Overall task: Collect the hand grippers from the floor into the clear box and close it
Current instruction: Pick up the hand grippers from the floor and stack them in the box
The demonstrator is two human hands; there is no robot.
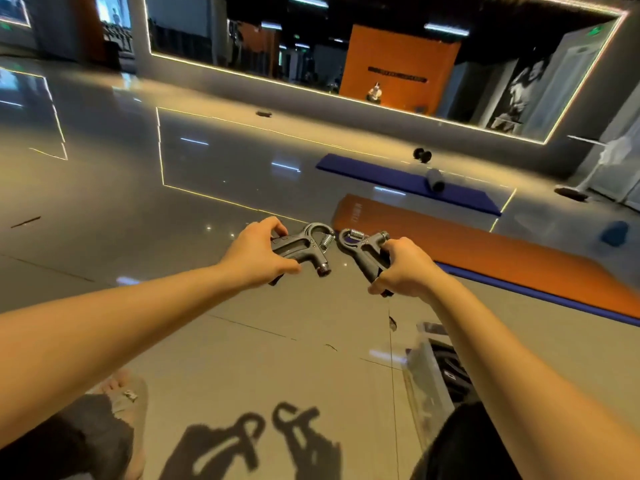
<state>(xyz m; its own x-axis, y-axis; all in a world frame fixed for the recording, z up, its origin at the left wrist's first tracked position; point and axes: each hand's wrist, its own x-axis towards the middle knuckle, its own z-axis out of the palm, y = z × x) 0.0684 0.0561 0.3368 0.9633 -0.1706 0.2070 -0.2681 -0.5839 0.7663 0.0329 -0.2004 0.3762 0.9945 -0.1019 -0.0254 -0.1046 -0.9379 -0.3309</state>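
Observation:
My left hand (256,258) holds a dark grey hand gripper (304,249) by its handles, its metal spring pointing right. In my right hand (403,268) is a second grey hand gripper (362,245), with its spring on top and its loop facing the first one. Both are held up in the air over the shiny floor, their heads almost touching. The clear box (427,379) stands on the floor at the lower right, partly hidden under my right forearm, with dark items inside. Shadows of both grippers fall on the floor below.
An orange mat (485,251) and a blue mat (408,181) lie to the right, a grey roller (435,180) on the blue one. A black dumbbell (422,154) and a blue object (614,233) sit further off. A mirror wall runs along the back. My sandalled foot (128,396) is at lower left.

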